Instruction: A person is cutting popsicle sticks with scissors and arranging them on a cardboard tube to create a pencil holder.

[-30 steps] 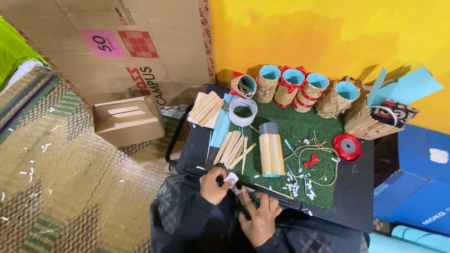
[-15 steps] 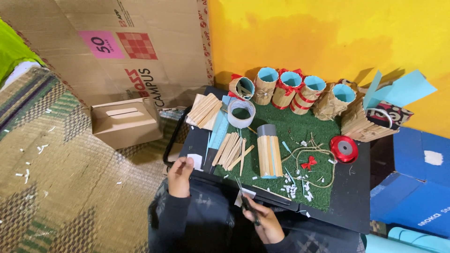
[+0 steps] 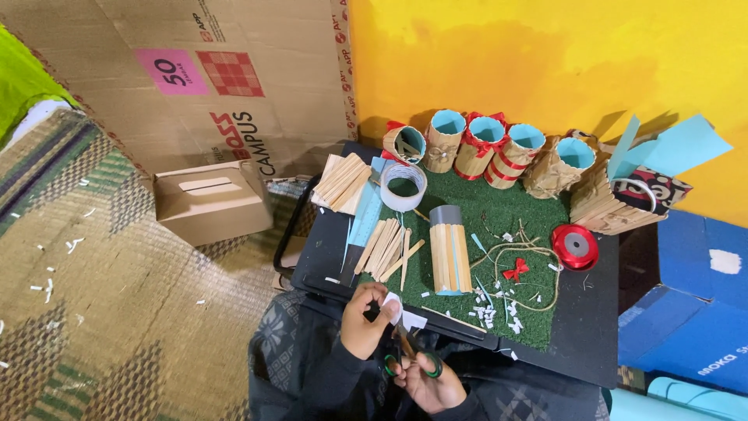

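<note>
**Yellow wall, green mat: both hands back over a paper scrap**

Yellow wall and a flattened carton frame a low black desk [image 3: 592,327] where a craft job sits mid-cut. Half a second earlier the left hand was out at the desk's left edge; it is now back at the near edge, and a second ago both hands were together much as they are here. That return puts the paper under the blades again, so the cutting looks to be resuming.

The left hand [image 3: 365,320] is closed in a pinch on a small white paper scrap [image 3: 405,316], held just above the desk's near rim. The right hand [image 3: 431,383] is curled shut through the green handles of the scissors [image 3: 411,355], whose blades point up at the scrap; whether they touch it cannot be told.

Just beyond lies a green mat [image 3: 499,234] strewn with white snippets [image 3: 489,316]. A stick-clad tube [image 3: 449,251] lies on it, loose sticks [image 3: 386,249] to its left, a tape roll [image 3: 403,187] behind. Twine and a red bow [image 3: 515,270] sit to the right, near a red ribbon spool [image 3: 575,246]. Finished cups [image 3: 487,148] line the wall.
</note>
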